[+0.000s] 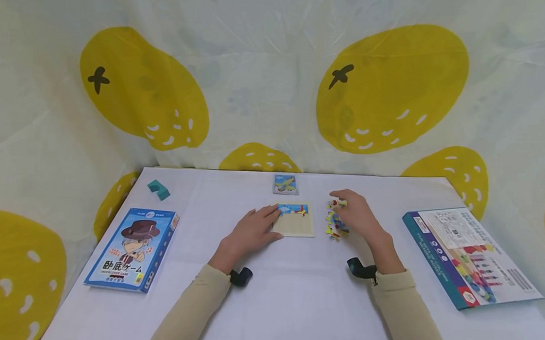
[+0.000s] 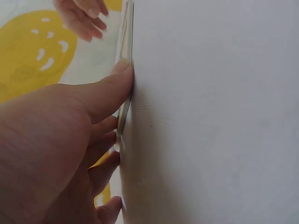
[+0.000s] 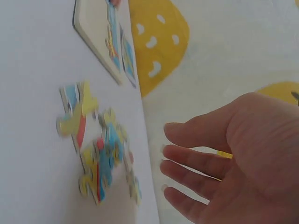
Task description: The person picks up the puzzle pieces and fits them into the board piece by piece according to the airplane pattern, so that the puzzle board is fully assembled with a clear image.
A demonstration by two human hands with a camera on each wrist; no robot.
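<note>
A square wooden jigsaw board (image 1: 297, 225) lies flat on the table, its far strip filled with joined blue, white and red pieces. My left hand (image 1: 251, 232) rests on the board's left side with its fingers spread toward the far edge; in the left wrist view the thumb (image 2: 110, 91) lies along the board's edge. To the right of the board is a small heap of loose jigsaw pieces (image 3: 105, 156) in yellow, blue and red. Over this heap hovers my right hand (image 1: 356, 214), fingers loosely bent and apart, with nothing between thumb and fingertips.
Beyond the board lies a small picture card (image 1: 285, 184) with a yellow plane. At the left are a blue game box (image 1: 131, 250) and a teal arch-shaped block (image 1: 158, 189). A large flat box (image 1: 471, 255) lies at the right. A patterned curtain (image 1: 260, 90) hangs behind the table.
</note>
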